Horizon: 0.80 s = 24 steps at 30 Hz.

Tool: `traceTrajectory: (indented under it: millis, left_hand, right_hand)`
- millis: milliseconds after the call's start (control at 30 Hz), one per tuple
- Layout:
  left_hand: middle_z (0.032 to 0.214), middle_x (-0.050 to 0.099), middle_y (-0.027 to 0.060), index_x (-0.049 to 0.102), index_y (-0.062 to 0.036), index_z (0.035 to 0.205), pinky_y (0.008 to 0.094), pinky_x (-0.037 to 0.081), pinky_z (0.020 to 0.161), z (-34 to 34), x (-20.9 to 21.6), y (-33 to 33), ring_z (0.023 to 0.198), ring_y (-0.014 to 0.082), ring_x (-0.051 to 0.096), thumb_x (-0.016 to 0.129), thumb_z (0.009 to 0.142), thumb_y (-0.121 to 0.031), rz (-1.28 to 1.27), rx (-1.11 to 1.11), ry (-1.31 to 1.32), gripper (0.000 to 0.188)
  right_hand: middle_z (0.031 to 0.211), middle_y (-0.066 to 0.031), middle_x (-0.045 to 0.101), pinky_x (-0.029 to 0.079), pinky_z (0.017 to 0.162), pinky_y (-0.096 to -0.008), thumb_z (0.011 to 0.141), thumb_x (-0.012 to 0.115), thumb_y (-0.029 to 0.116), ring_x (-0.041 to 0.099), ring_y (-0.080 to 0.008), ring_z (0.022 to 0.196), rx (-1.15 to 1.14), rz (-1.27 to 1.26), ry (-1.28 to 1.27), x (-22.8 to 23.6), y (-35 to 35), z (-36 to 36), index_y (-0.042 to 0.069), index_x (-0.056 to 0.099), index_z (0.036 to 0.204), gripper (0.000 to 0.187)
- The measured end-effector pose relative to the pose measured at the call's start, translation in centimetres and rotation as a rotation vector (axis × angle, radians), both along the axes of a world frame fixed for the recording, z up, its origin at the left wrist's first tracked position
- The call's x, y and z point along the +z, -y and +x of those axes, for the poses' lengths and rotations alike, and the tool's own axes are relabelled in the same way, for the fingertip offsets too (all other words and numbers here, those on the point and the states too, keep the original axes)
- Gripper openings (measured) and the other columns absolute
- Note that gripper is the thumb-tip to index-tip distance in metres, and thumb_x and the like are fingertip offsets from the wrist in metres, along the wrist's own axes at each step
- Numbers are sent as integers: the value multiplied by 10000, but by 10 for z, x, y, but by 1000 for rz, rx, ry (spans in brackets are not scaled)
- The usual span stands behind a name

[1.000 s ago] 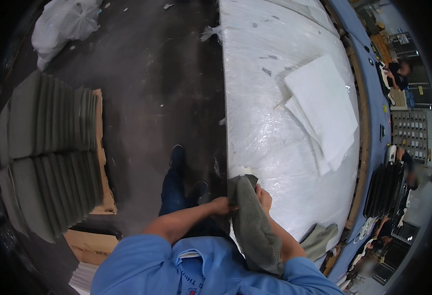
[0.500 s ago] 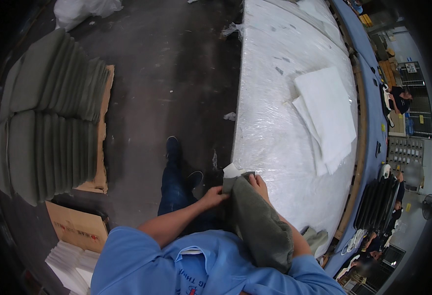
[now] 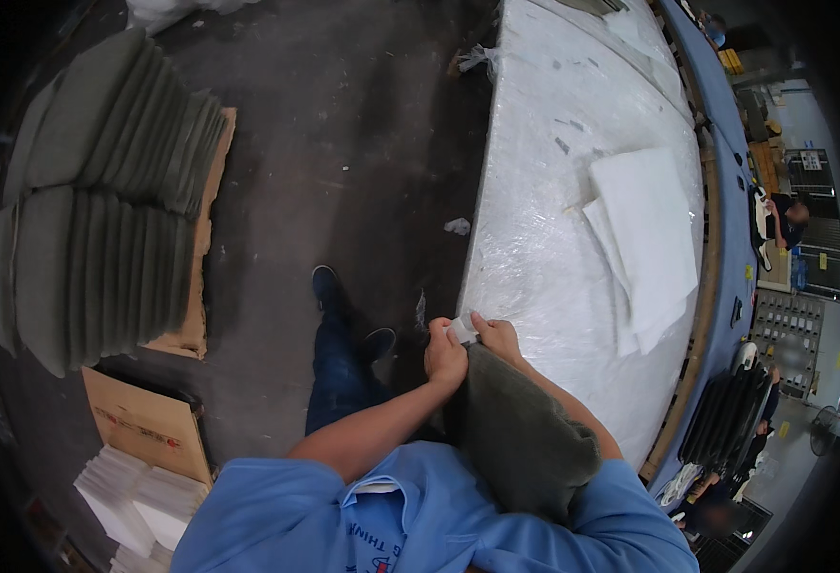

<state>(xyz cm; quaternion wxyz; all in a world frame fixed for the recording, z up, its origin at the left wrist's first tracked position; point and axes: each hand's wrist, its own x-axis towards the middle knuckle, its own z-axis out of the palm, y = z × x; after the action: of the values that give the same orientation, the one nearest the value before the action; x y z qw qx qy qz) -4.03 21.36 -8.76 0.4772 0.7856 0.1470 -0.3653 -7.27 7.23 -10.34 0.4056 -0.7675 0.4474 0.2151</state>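
Observation:
A grey-green fabric cushion cover (image 3: 525, 430), bulging as if filled, rests against my torso and right forearm. From its far end pokes a white piece (image 3: 462, 328), either padding or lining; I cannot tell which. My left hand (image 3: 446, 359) is closed on the left side of this end, with thumb and fingers pinching the white piece. On the opposite side my right hand (image 3: 498, 336) grips the edge of the cover, its thumb against the white piece. The fingertips are partly hidden.
A large plastic-wrapped surface (image 3: 544, 248) lies to the right, bearing folded white sheets (image 3: 644, 239). Stacked grey-green cushions (image 3: 105, 258) stand on cardboard at left, above a carton (image 3: 148, 415) and white foam blocks (image 3: 119, 497). Other people work at far right.
My left hand has moved up and right to the cover's end, closer to my right hand. The white piece now shows less, between both hands. The view has shifted slightly.

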Motion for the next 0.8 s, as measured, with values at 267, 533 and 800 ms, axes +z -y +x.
traceTrajectory:
  millis: [267,533,800]
  left_hand:
    - [1136,711,220,616,-104,1210,539,508,891,33,-32,20,1060,444,667,448,1065,-362,228,-51,-7,340]
    - [1028,719,255,632,-112,1194,584,510,850,21,-103,33,976,494,673,489,1047,-344,280,-41,105,310]
    - [1186,689,242,638,11,1200,465,476,968,7,-109,-1,1133,425,635,414,1073,-475,64,175,9,550]
  right_hand:
    - [673,-226,656,497,637,-482,962,596,537,664,-408,657,162,-386,77,-14,-13,8,19,691,731,576]
    - [705,-224,662,491,616,-536,998,553,523,663,-442,679,233,-520,170,-40,-18,10,68,664,709,550]
    - [788,-224,682,500,713,-517,1002,549,523,661,-447,788,161,-237,207,-17,-5,1,45,700,823,533]
